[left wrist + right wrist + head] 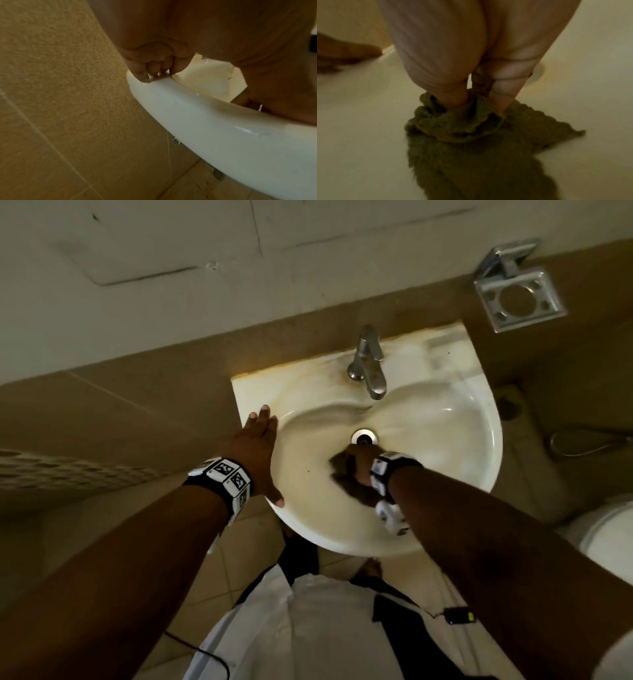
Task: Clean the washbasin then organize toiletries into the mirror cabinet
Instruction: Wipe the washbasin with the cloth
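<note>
While pressed down inside the stained washbasin (445,419), right hand (359,470) with thumb and fingers (501,100) bunched into a dark green cloth (471,135), clamped on it, cloth flat on the bowl floor just short of the drain (364,437). Just beside, on the basin's left rim, left hand (257,446) laid flat, fingers straight and close together, holding nothing. Further back, metal tap (368,361) on the rear ledge, spout over the bowl. Beyond, on the wall to the right, metal holder (519,299), apparently with nothing in its rings, though dim.
</note>
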`<state>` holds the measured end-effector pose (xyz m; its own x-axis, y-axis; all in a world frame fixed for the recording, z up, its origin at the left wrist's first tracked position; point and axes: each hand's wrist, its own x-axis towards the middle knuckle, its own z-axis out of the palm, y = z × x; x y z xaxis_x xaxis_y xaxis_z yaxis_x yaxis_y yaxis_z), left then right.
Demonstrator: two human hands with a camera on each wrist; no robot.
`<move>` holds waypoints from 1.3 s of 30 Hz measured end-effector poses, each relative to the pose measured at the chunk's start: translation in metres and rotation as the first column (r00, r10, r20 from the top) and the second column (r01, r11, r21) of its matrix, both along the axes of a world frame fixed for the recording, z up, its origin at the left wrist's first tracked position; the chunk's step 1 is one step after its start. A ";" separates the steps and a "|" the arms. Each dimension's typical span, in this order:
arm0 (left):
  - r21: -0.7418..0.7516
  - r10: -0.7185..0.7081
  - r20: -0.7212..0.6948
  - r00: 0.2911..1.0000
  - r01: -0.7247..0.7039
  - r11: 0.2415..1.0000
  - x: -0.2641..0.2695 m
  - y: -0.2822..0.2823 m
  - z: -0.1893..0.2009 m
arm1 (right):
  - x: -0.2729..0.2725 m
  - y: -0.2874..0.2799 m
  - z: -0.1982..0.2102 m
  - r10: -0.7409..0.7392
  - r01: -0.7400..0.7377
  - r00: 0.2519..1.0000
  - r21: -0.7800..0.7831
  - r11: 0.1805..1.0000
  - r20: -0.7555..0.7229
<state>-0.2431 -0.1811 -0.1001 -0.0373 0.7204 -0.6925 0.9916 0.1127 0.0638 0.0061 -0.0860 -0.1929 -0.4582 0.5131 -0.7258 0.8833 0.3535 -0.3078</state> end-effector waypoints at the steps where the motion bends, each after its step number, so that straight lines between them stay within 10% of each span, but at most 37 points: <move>1: -0.017 -0.024 -0.003 1.000 0.024 1.000 -0.004 0.001 0.002 | 0.010 0.009 0.006 -0.122 0.120 0.989 0.022 0.992 0.080; 6: -0.021 -0.089 -0.035 0.995 0.088 0.996 -0.016 0.003 0.009 | 0.021 0.025 0.020 -0.165 0.149 0.974 0.109 0.983 0.154; 15: -0.021 -0.095 -0.049 0.994 0.094 0.995 -0.010 0.005 0.021 | -0.066 -0.070 0.041 -0.018 -0.037 0.943 -0.158 0.987 -0.332; 19: -0.060 -0.072 -0.052 0.996 0.069 0.996 -0.008 0.005 0.024 | 0.020 -0.035 0.027 0.270 -0.270 0.949 0.025 0.963 -0.161; 22: -0.071 -0.064 -0.059 0.996 0.060 0.996 -0.007 0.005 0.024 | 0.023 0.006 0.020 -0.210 0.197 0.975 -0.158 0.968 -0.067; 32: -0.071 -0.063 -0.114 0.991 0.056 0.996 0.001 0.006 0.025 | -0.052 -0.022 0.018 0.201 -0.215 0.974 -0.153 0.964 -0.106; 39: -0.089 -0.071 -0.119 0.990 0.061 0.994 0.002 0.007 0.027 | 0.042 0.052 0.028 0.276 -0.273 0.851 -0.072 0.959 0.448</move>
<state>-0.2413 -0.1739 -0.0733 -0.0789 0.6631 -0.7444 0.9968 0.0464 -0.0644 0.0479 -0.0339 -0.1653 -0.2035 0.4101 -0.8891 0.7932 0.6013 0.0958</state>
